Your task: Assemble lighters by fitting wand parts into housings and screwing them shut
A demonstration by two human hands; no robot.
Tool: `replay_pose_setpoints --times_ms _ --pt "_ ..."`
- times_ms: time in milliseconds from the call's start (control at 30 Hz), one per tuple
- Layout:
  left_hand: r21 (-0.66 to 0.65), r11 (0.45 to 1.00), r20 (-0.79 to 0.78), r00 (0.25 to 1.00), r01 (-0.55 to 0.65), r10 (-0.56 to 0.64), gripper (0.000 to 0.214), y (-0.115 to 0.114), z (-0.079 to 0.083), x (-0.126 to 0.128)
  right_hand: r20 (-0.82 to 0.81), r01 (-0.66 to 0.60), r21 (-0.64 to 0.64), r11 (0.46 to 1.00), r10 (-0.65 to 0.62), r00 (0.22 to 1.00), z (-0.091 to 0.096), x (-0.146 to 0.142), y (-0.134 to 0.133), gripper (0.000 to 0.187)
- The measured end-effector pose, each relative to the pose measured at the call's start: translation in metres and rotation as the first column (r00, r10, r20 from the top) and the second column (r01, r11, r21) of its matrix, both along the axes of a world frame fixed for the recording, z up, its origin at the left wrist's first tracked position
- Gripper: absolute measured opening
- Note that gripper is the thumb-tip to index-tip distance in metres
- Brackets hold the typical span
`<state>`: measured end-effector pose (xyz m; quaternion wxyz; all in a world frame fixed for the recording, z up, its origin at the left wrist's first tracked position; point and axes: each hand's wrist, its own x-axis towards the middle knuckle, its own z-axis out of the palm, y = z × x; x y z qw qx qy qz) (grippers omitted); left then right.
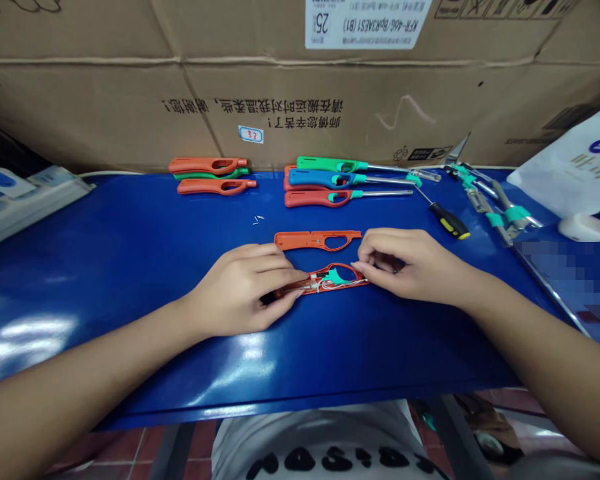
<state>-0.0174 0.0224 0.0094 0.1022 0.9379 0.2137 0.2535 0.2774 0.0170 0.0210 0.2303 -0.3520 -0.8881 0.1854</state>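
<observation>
This appears to be a small workshop or makeshift assembly station, its glossy blue worktop [170,253] carrying an opened lighter body [336,277] with exposed wiring near the front edge. Toward the back edge lie orange casings [213,187], lighters with metal barrels [325,179], a black-and-yellow screwdriver [449,221] and tiny pale slivers [258,219], perhaps screws. A large printed carton [130,93] stands along that edge, and reddish floor tiles [117,447] show below the front.
</observation>
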Motion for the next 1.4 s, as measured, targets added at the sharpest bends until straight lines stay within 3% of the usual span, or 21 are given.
replay_pose_setpoints --times_ms 267,467,667,767,900,1000,1067,1167,1267,1333,1400 --pt "0.016 1.0 -0.048 0.999 -0.004 0.005 0.024 0.002 0.002 -0.003 -0.001 0.216 0.095 0.972 -0.217 0.976 0.003 0.006 0.005 0.005" --pt "-0.056 0.998 -0.021 1.0 0.001 -0.002 0.025 0.006 -0.003 -0.003 0.143 0.163 0.154 0.975 -0.185 0.972 -0.008 0.01 0.016 0.026" --pt "-0.135 0.99 0.056 0.997 -0.042 0.05 0.022 0.007 -0.013 0.001 0.13 0.139 0.015 0.99 -0.139 0.982 -0.014 0.014 0.023 0.007" --pt "-0.164 0.985 0.082 0.994 -0.059 0.074 0.024 0.006 -0.016 0.002 0.158 0.12 0.005 0.993 -0.119 0.98 -0.012 0.015 0.024 0.006" --pt "-0.122 0.983 0.119 0.981 -0.136 0.151 0.027 0.006 -0.013 0.002 0.121 0.232 0.008 0.973 -0.231 0.965 -0.009 0.012 0.021 0.011" --pt "0.009 0.966 0.141 0.957 -0.259 0.256 0.035 0.006 -0.009 0.001 -0.148 0.327 -0.158 0.932 -0.349 0.925 -0.007 0.006 0.016 0.017" --pt "0.097 0.951 0.131 0.951 -0.294 0.281 0.041 0.007 -0.007 0.001 -0.286 0.28 -0.326 0.903 -0.377 0.881 -0.005 0.001 0.013 0.024" --pt "0.149 0.951 0.081 0.962 -0.271 0.261 0.042 0.007 -0.006 -0.001 -0.347 0.175 -0.521 0.835 -0.395 0.851 -0.002 -0.005 0.011 0.032" --pt "0.112 0.964 0.059 0.971 -0.239 0.234 0.04 0.006 -0.007 -0.002 -0.363 0.097 -0.612 0.785 -0.388 0.847 -0.003 -0.008 0.009 0.03" --pt "0.07 0.971 0.054 0.973 -0.229 0.225 0.039 0.006 -0.008 -0.002 -0.338 0.091 -0.579 0.81 -0.341 0.877 -0.006 -0.008 0.007 0.031" --pt "0.028 0.975 0.039 0.975 -0.219 0.217 0.038 0.007 -0.009 -0.002 -0.239 0.131 -0.444 0.886 -0.258 0.936 -0.008 -0.007 0.006 0.036"
